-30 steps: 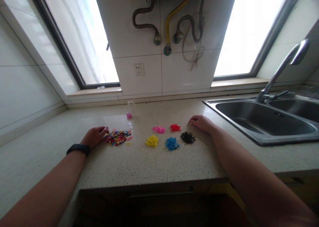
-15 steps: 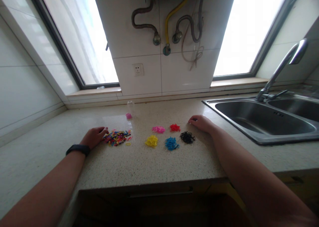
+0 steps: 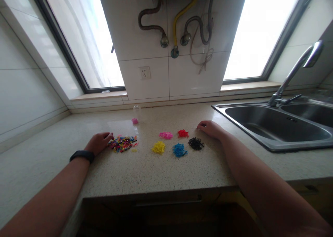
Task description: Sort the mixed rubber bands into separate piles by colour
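My left hand (image 3: 99,142) rests on the speckled counter (image 3: 145,167), its fingertips touching the left edge of a mixed heap of small coloured bands (image 3: 122,143). It holds nothing. My right hand (image 3: 210,128) lies flat on the counter, empty, just right of a red pile (image 3: 183,133) and above a black pile (image 3: 196,143). Between the hands lie separate piles: pink (image 3: 165,135), yellow (image 3: 158,147) and blue (image 3: 179,149). A dark band sits on my left wrist.
A small clear bottle with a pink cap (image 3: 135,114) lies near the back wall. A steel double sink (image 3: 275,126) with a tap (image 3: 296,70) fills the right side. Pipes and a wall socket (image 3: 144,72) hang on the tiled wall between two windows. The counter's front edge is close to me.
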Tool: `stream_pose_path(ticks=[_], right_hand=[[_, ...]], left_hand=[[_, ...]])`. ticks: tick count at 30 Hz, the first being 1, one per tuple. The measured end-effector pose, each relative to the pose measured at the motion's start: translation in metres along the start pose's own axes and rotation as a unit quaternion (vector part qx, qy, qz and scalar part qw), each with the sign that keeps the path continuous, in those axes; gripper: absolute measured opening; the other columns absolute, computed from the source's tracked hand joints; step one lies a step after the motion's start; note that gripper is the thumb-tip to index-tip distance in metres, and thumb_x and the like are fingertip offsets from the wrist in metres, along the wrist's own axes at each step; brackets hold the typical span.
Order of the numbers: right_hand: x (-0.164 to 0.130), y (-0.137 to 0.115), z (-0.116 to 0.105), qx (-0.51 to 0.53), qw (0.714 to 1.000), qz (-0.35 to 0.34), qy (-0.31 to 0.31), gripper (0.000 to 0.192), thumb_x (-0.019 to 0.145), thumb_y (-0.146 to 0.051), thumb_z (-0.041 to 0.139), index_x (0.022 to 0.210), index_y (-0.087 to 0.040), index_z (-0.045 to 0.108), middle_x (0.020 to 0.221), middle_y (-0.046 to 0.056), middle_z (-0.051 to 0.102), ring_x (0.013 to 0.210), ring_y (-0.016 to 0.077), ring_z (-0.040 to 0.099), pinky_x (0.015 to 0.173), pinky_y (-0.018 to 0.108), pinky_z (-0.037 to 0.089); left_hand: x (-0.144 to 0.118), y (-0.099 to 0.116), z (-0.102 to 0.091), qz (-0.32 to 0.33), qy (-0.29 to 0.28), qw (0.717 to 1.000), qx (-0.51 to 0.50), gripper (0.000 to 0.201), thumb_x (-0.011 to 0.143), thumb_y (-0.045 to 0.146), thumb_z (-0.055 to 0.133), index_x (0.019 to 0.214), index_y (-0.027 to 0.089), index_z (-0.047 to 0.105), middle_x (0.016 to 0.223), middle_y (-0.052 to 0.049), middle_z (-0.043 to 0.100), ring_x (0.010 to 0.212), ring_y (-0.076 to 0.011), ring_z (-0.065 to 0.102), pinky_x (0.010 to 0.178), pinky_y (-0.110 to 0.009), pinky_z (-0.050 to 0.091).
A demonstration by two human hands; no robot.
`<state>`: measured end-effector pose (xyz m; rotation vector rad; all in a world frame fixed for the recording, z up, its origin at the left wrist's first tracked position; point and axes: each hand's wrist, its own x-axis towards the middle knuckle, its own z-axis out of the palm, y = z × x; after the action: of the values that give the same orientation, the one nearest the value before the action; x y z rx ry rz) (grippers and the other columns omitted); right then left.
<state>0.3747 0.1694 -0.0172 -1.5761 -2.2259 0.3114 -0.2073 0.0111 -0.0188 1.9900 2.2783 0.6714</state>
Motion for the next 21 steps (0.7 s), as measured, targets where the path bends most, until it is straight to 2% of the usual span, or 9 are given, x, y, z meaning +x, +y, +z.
stream_pose_path(ticks=[12, 19, 21], right_hand=[[0.0002, 0.0015, 0.0007, 0.008, 1.0, -0.006, 0.008, 0.024, 0.085, -0.039, 0.059, 0.092, -0.023, 0.076, 0.092, 0.006, 0.076, 0.08, 0.0203, 0.067, 0.072, 0.029, 0.048], [0.0004, 0.0018, 0.0008, 0.001, 1.0, -0.009, 0.004, 0.025, 0.086, -0.039, 0.058, 0.093, -0.023, 0.075, 0.093, 0.006, 0.076, 0.081, 0.0206, 0.066, 0.071, 0.029, 0.048], [0.0005, 0.0018, 0.0011, 0.0, 1.0, -0.007, 0.005, 0.025, 0.086, -0.039, 0.058, 0.093, -0.023, 0.076, 0.094, 0.006, 0.076, 0.081, 0.0208, 0.067, 0.072, 0.029, 0.048]], left_hand=[[-0.0007, 0.0039, -0.0009, -0.008, 0.004, 1.0, 0.002, 0.052, 0.088, 0.057, 0.038, 0.084, 0.019, 0.074, 0.061, -0.002, 0.066, 0.059, -0.0202, 0.058, 0.059, -0.027, 0.039], [0.0007, 0.0015, -0.0001, -0.001, 0.004, 1.0, -0.007, 0.053, 0.087, 0.057, 0.038, 0.083, 0.019, 0.074, 0.072, -0.004, 0.072, 0.067, -0.0212, 0.063, 0.064, -0.027, 0.041], [0.0005, 0.0012, 0.0003, -0.002, 0.003, 1.0, -0.004, 0.053, 0.087, 0.058, 0.038, 0.083, 0.019, 0.074, 0.069, -0.003, 0.071, 0.065, -0.0211, 0.062, 0.062, -0.027, 0.041]])
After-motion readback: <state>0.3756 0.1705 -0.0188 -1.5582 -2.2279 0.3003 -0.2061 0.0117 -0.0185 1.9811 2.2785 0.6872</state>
